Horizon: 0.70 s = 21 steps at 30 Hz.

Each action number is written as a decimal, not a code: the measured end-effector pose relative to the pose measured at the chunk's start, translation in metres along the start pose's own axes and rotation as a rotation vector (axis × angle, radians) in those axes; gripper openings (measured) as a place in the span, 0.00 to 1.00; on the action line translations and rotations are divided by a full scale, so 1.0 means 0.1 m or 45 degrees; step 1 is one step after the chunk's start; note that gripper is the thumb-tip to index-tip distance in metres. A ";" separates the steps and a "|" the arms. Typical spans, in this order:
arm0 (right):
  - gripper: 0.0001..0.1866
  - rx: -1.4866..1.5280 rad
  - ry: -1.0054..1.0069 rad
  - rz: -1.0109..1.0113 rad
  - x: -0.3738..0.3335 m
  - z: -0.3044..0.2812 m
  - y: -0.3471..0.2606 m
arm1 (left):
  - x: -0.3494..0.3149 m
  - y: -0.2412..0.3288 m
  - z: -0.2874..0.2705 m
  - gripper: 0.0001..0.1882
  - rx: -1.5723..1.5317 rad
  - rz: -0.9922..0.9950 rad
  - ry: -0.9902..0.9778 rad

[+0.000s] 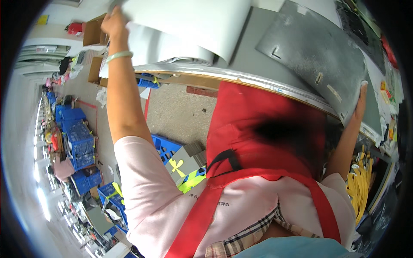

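My left hand [114, 25] is raised at the far left of the table, its fingers closed at the corner of a large white sheet [193, 19]. A blurred dark grey patch shows at its fingertips. The sheet curves up over a folded stack of white material [172, 47]. At the right, my right hand [360, 103] grips the edge of a worn grey template board [318, 56] with small slots cut in it. That board lies at an angle on the table, over a plain grey surface [254, 38].
The table's front edge [258, 79] runs close to my red apron [262, 112]. Cardboard boxes [95, 31] stand left of the table. Blue crates [79, 137] line the floor at left, and another blue crate [165, 146] sits beside me. Yellow strips [360, 176] hang at right.
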State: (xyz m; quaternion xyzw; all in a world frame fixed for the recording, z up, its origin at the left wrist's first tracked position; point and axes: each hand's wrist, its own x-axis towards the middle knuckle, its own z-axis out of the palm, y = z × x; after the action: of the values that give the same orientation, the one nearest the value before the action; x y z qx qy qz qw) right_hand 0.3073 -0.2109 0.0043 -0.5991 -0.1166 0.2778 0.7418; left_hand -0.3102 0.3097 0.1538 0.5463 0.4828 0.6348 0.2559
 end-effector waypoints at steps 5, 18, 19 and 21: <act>0.36 -0.001 -0.171 0.033 0.22 0.02 0.06 | 0.00 -0.59 -1.76 0.18 0.728 -0.245 0.271; 0.31 -0.242 -0.182 0.059 0.19 0.48 -0.10 | -0.45 -1.04 -1.82 0.46 1.454 -0.011 0.347; 0.29 -0.313 -0.302 0.005 0.27 0.64 -0.05 | -0.55 -0.94 -1.61 0.40 1.209 0.219 0.218; 0.23 -0.511 -0.308 -0.033 -0.10 1.19 -0.24 | -0.94 -0.41 -0.95 0.27 0.575 0.346 -0.095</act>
State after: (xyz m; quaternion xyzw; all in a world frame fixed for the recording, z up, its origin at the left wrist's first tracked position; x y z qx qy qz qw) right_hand 0.2450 -0.1213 0.0591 -0.6954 -0.2654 0.3094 0.5919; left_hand -0.3824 0.2143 0.0815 0.6724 0.5248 0.5189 0.0575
